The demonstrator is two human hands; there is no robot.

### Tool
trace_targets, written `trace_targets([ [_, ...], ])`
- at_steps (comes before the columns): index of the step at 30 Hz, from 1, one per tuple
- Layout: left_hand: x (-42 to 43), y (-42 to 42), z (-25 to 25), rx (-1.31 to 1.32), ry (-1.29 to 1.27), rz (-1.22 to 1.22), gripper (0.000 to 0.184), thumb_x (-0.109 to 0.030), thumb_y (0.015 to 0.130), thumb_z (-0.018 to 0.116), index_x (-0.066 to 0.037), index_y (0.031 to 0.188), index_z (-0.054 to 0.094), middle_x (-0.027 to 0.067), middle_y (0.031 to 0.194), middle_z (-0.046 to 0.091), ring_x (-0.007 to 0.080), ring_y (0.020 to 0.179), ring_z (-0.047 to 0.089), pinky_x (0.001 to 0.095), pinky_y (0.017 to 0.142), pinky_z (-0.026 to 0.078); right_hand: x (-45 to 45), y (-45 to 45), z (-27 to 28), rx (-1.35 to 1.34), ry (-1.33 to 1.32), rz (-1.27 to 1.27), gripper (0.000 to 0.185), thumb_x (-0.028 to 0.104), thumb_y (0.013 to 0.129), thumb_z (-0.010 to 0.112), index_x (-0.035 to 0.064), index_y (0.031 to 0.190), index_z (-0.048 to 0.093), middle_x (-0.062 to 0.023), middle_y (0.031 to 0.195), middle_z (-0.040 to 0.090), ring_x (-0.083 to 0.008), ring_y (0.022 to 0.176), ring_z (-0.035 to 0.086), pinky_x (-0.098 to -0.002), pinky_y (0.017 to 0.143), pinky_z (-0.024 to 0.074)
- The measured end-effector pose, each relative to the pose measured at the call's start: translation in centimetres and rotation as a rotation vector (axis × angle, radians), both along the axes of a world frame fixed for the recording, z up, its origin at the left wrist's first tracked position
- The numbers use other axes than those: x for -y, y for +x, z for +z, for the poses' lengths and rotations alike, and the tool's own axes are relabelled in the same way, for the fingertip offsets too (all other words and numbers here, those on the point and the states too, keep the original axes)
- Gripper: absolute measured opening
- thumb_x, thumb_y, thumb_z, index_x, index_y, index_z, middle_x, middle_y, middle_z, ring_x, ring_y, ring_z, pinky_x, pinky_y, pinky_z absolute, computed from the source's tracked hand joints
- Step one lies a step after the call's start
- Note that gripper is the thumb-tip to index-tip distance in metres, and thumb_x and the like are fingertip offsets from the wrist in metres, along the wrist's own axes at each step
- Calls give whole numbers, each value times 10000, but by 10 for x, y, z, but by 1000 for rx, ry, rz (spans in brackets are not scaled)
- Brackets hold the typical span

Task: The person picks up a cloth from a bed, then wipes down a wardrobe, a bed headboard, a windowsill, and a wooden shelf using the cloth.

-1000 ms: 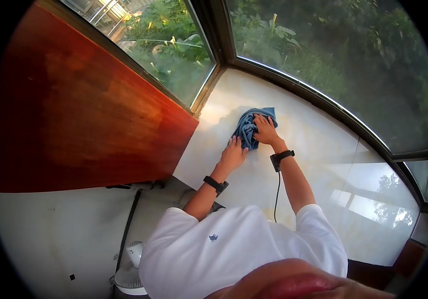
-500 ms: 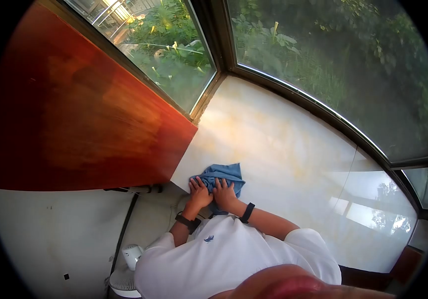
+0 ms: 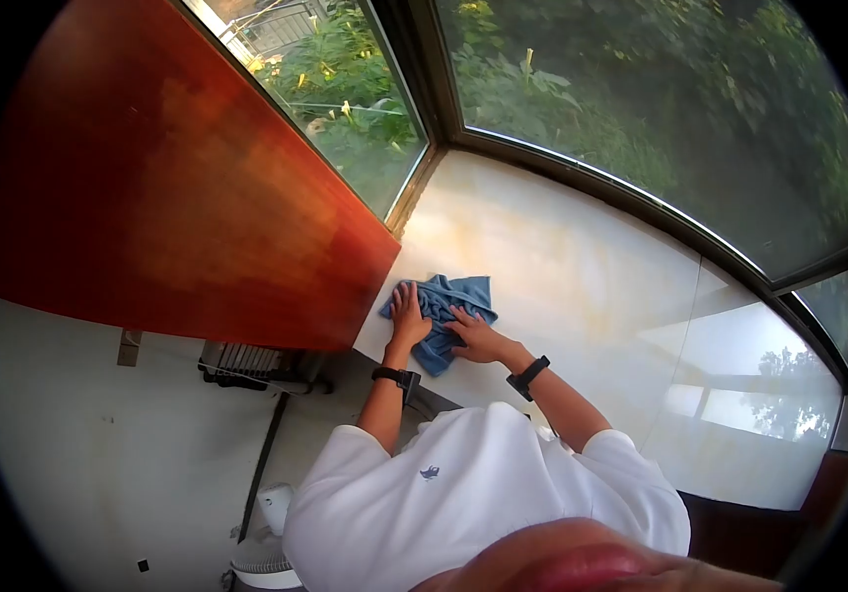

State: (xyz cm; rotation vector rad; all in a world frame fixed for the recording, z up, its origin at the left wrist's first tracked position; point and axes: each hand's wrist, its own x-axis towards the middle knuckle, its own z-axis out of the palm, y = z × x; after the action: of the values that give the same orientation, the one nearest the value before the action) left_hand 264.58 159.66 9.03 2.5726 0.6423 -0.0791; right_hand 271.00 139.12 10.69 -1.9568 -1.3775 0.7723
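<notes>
A crumpled blue cloth [image 3: 441,340] lies on the pale, glossy windowsill [image 3: 582,296], close to its left end. My left hand [image 3: 408,318] presses on the cloth's left side, its fingers stretched forward and apart. On the right side of the cloth rests my right hand [image 3: 478,337], palm down with spread fingers. Part of the cloth bunches up between the two hands, and one corner hangs toward me near the sill's front edge. Each wrist wears a black band.
A reddish-brown wooden panel [image 3: 187,197] borders the sill on the left. Framed window panes [image 3: 631,109] rise behind it, with plants outside. Below left are a white wall [image 3: 78,424], a dark finned object [image 3: 246,363] and a white fan [image 3: 266,562].
Both hands have slid forward, away from my body, and the cloth has moved with them. My arms are more extended, and the cloth is more spread out and wrinkled between the hands.
</notes>
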Motion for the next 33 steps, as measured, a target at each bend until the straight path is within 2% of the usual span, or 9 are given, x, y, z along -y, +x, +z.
trace_targets([
  [6, 77, 27, 16, 101, -379, -699, 683, 60, 828, 457, -166, 1452, 292, 210, 1442, 365, 389, 1372, 276, 528, 1100, 233, 99, -16, 39, 143, -315, -74, 631, 345, 812, 664, 20, 1308, 447, -338, 1411, 304, -494, 1277, 367, -459, 1059, 355],
  [8, 110, 38, 65, -253, -780, -686, 630, 60, 876, 418, -167, 1449, 289, 180, 1403, 428, 356, 1354, 325, 504, 1111, 232, 114, -15, 72, 88, -643, -132, 623, 354, 782, 669, 5, 1268, 498, -358, 1342, 394, -478, 1179, 488, -461, 1001, 418],
  [12, 145, 25, 51, -30, -665, -929, 576, 26, 898, 435, -168, 1429, 325, 178, 1413, 414, 357, 1344, 336, 473, 1111, 256, 126, -18, 70, 92, -782, -135, 616, 389, 773, 673, -44, 1187, 532, -308, 1182, 550, -413, 1054, 582, -428, 927, 465],
  [14, 145, 24, 44, -32, -677, -848, 575, 37, 897, 406, -151, 1434, 318, 188, 1431, 386, 355, 1349, 331, 467, 1114, 259, 116, -25, 76, 119, -671, -135, 577, 372, 793, 664, -58, 1156, 534, -283, 1072, 600, -399, 993, 606, -410, 882, 484],
  [16, 130, 24, 27, 15, -621, -834, 546, 52, 891, 382, -113, 1410, 348, 209, 1439, 367, 356, 1351, 330, 466, 1114, 259, 97, -18, 75, -105, -263, -174, 424, 305, 853, 626, -24, 1108, 541, -285, 1066, 586, -402, 948, 594, -429, 845, 473],
  [20, 55, 23, 12, 266, -303, -596, 489, 28, 881, 444, -50, 1361, 397, 233, 1450, 340, 413, 1364, 277, 438, 1114, 260, 64, -23, 46, -38, -138, -194, 480, 286, 856, 625, 10, 1226, 493, -314, 1318, 413, -420, 1156, 469, -442, 979, 398],
  [24, -10, 16, 9, 206, -98, -329, 490, -48, 905, 464, -36, 1384, 360, 257, 1465, 294, 446, 1362, 250, 453, 1104, 271, 14, -20, 18, 140, -1, -106, 623, 263, 810, 660, 50, 1342, 416, -277, 1477, 246, -441, 1306, 310, -476, 1079, 290],
  [27, -35, 15, -3, 193, 139, -198, 514, -120, 941, 414, -30, 1433, 294, 213, 1513, 224, 383, 1400, 200, 438, 1130, 216, -21, -7, -1, 251, 109, -106, 648, 251, 770, 682, 65, 1335, 426, -241, 1481, 270, -401, 1312, 321, -450, 1086, 285],
  [33, -48, 36, -12, 170, 127, -167, 515, -125, 935, 398, -42, 1434, 299, 185, 1518, 237, 341, 1408, 210, 455, 1127, 204, -53, 27, -7, 174, 85, -63, 650, 250, 750, 694, 75, 1324, 442, -192, 1496, 278, -352, 1303, 355, -425, 1087, 283],
])
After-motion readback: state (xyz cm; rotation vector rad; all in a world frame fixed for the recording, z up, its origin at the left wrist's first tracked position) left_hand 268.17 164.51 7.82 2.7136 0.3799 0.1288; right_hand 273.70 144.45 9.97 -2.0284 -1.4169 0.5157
